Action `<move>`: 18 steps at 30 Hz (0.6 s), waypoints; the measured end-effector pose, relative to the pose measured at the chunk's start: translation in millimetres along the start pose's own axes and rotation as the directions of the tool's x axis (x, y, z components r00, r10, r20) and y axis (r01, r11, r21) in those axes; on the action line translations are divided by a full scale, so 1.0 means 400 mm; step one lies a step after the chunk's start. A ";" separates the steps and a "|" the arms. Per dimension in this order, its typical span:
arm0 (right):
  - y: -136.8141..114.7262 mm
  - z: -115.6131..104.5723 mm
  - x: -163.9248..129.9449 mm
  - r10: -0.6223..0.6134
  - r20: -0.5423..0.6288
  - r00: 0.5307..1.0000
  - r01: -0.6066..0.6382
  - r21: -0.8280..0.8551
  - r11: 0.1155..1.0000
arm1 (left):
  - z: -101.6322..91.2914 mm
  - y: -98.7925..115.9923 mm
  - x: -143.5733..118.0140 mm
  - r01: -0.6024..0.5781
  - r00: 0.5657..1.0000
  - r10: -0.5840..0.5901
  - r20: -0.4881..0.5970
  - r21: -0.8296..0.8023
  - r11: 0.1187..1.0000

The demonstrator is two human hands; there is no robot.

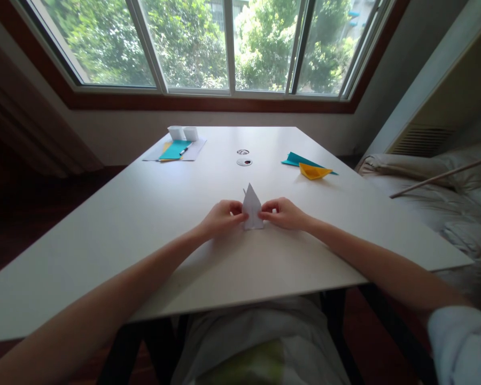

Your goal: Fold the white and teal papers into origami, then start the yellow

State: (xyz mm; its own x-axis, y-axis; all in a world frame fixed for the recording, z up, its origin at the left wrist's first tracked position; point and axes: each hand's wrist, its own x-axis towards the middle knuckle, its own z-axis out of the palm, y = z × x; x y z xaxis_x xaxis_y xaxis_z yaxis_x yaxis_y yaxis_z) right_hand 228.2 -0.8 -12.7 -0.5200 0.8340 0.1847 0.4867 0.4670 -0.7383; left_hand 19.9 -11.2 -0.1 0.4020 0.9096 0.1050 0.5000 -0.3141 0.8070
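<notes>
A folded piece of white paper (252, 207) with a pointed top stands between my two hands, over the near middle of the white table. My left hand (225, 215) pinches its left edge between thumb and fingers. On the opposite edge, my right hand (282, 213) has the paper pinched in the same way. A thin sliver sticks up behind the paper near its tip; I cannot tell whether it belongs to the same sheet.
On the white table (116, 240), an orange paper boat (314, 171) and a teal folded paper (299, 160) lie to the right. Two round discs (244, 162) sit beyond my hands. Teal sheets (175, 150), a pen (184, 151) and white containers (190, 133) are far left.
</notes>
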 end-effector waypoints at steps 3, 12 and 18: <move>0.000 0.002 0.001 -0.059 -0.057 0.997 0.047 -0.190 0.981 | 0.003 -0.005 0.000 -0.044 0.999 0.051 -0.012 0.330 0.943; 0.026 0.016 0.011 -0.056 -0.137 0.989 0.007 -0.338 0.941 | 0.008 -0.060 0.011 -0.050 0.986 0.129 -0.108 0.545 0.837; 0.016 0.010 0.007 -0.029 -0.139 0.990 -0.006 -0.244 0.970 | 0.010 -0.048 0.006 -0.060 0.982 0.147 -0.120 0.538 0.841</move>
State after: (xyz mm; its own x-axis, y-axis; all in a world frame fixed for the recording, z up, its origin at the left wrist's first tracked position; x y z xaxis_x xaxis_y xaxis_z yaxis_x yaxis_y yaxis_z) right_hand 227.0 3.3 -19.6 -0.4317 0.8527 0.2943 0.6459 0.5199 -0.5590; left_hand 14.3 -3.9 -17.9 0.3759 0.8795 0.2919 0.8087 -0.4651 0.3600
